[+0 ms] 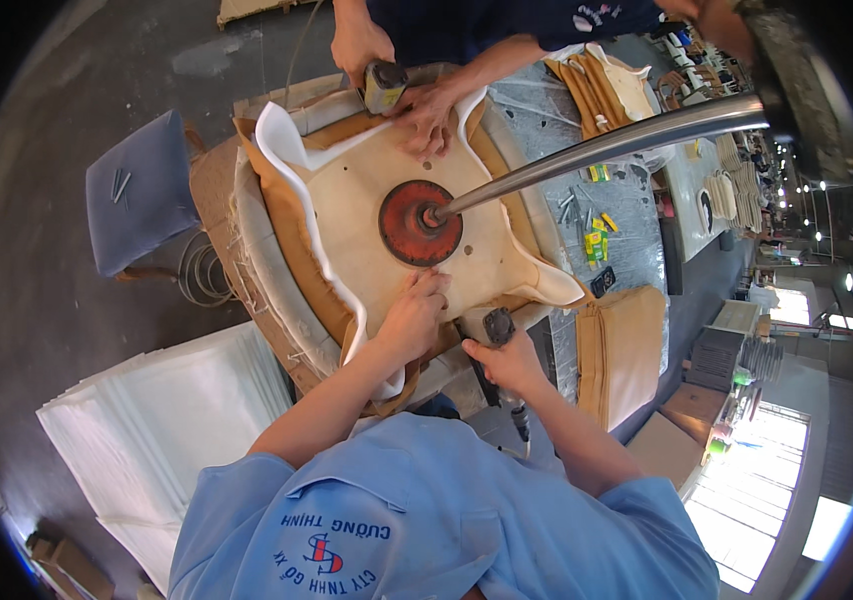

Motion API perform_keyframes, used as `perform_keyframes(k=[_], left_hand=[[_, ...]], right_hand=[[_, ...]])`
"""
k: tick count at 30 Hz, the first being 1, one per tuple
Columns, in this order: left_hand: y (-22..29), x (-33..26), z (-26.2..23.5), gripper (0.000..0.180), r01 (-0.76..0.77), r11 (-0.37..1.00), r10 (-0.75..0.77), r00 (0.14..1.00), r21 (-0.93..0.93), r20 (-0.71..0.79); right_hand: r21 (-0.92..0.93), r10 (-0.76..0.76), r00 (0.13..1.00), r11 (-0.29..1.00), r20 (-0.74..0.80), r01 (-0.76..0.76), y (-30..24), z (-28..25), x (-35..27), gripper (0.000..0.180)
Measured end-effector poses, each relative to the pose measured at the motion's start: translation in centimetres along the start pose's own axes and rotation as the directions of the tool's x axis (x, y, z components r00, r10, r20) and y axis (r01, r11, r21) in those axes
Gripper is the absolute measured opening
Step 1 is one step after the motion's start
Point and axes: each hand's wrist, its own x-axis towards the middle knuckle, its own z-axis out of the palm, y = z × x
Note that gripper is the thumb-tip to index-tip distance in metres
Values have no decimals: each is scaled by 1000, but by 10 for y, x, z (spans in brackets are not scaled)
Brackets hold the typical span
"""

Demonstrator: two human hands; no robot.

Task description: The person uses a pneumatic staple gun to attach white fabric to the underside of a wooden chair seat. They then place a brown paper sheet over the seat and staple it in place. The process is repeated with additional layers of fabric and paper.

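Observation:
A pale wooden seat board point(347, 210) with white foam point(282, 140) and a tan cover point(317, 290) around its edges lies underside up in front of me. A red round pad point(417, 235) on a shiny metal rod point(607, 150) presses on its middle. My left hand point(414, 315) is on the near edge, its bent fingers on the cover's edge against the board. In my right hand point(512, 360) is a staple gun point(492, 325), its head by the near right edge. Opposite, a co-worker's hand point(362, 45) holds another staple gun point(385, 85); their other hand point(432, 115) lies on the board.
White sheets point(167, 400) are stacked at lower left, below a blue cushioned stool point(142, 190) with staple strips. On the plastic-covered table point(557, 200) to the right are yellow-green boxes point(597, 240), more staple strips and folded tan covers point(622, 350). A coiled hose point(207, 270) hangs at left.

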Motion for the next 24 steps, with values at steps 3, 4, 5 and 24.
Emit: perform_keyframes(k=[3, 4, 5, 24], left_hand=[[1, -1, -5, 16, 18, 1000, -18, 1000, -1, 15], [0, -4, -6, 17, 28, 1000, -28, 999, 3, 24], [1, -7, -7, 17, 21, 1000, -21, 1000, 17, 9], [82, -90, 43, 77, 77, 978, -131, 951, 193, 279]], right_hand=[[92, -21, 1000, 996, 8, 21, 10, 1, -4, 35], [101, -30, 999, 995, 24, 28, 10, 1, -6, 35], [109, -40, 998, 993, 40, 35, 9, 2, -8, 34], [429, -189, 969, 871, -158, 240, 117, -30, -34, 37]])
